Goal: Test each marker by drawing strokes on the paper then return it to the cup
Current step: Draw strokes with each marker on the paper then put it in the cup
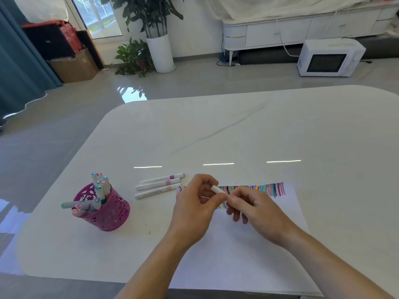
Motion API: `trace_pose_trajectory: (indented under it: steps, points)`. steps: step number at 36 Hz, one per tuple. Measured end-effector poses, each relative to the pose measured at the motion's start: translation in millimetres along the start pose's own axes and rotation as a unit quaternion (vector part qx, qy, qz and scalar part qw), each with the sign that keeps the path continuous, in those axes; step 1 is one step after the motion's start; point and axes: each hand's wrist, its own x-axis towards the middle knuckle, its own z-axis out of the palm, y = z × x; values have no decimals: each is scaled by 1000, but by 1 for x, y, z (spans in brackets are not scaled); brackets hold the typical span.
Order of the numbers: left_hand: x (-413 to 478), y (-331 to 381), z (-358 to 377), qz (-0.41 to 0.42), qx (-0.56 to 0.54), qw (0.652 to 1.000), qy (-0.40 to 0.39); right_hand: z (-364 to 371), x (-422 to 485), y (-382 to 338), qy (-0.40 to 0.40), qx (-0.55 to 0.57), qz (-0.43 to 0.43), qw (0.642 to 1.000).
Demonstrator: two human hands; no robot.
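A white marker (217, 189) is held between both hands above the left end of the paper (248, 251). My left hand (194, 210) grips one end and my right hand (257, 209) pinches the other; most of the marker is hidden by fingers. A row of coloured strokes (263, 189) runs along the paper's far edge. To the left, a magenta cut-out cup (108, 209) holds several markers, some tipped over its rim. Three white markers (159, 185) lie on the table between the cup and the paper.
The white marble table (237, 130) stretches far beyond the paper. Past it on the floor are a white microwave (329, 58), potted plants (149, 39), a cardboard box (74, 66) and a white cabinet (280, 31).
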Motion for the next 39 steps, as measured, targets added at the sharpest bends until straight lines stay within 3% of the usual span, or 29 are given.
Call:
trace_pose_trajectory:
  steps: [3,7,12,18,34,39]
  points:
    - [-2,-4,-4,22,96,995,-31,-2,1,0,-19,-22,10,1000]
    - [-3,-8,-9,62,242,962,-106,-11,1,4,-13,-103,7,995]
    - [-7,-10,-8,114,340,918,-168,-9,-3,8,-6,-238,-27,971]
    - [-10,-13,-9,112,400,885,-209,-7,-6,10,-10,-336,-50,940]
    - [-8,-3,-11,121,349,917,-151,1,-8,3,21,-363,-40,930]
    - [-3,0,-22,129,346,926,-83,-12,-4,1,69,-292,-5,954]
